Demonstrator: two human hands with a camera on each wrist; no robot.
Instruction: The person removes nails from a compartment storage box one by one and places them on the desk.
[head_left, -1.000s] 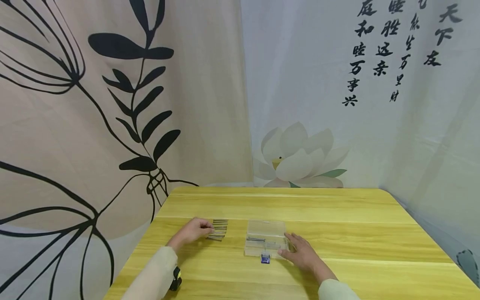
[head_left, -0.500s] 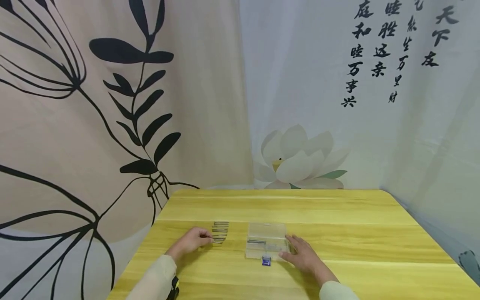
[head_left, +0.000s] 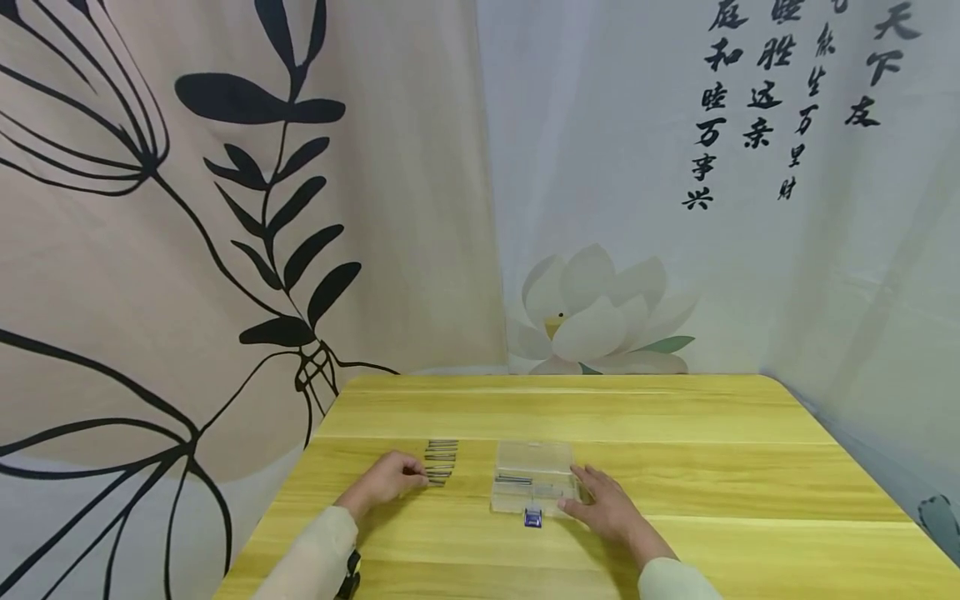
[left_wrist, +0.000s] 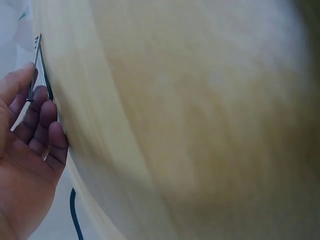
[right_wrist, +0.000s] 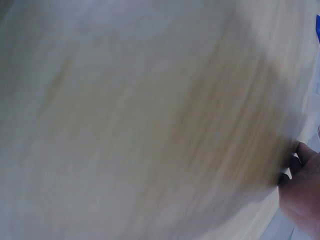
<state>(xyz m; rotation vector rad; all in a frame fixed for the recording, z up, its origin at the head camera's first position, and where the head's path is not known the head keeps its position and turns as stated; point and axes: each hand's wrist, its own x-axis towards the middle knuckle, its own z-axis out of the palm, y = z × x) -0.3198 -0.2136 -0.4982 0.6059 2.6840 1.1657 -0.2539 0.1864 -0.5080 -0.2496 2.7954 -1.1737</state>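
On the left side of the table, my left hand (head_left: 390,479) is beside a column of several thin metal nails (head_left: 441,457). In the left wrist view its thumb and fingers pinch a nail (left_wrist: 34,75), which points up and away. An open clear plastic box (head_left: 534,454) lies to the right, its lid folded back and a blue latch (head_left: 532,518) at its front. A few nails (head_left: 513,480) lie in its left compartment. My right hand (head_left: 611,508) rests at the box's right end, fingers extended along its side and thumb at the front corner.
The wooden table (head_left: 675,417) extends behind and to the right of the box. A printed curtain (head_left: 420,208) hangs right behind the table. A dark object (head_left: 349,575) shows beside the left sleeve.
My left hand has drawn slightly towards the near end of the nail column, fingers at its lower nails. The right hand and the box keep their places; the view shifts slightly.
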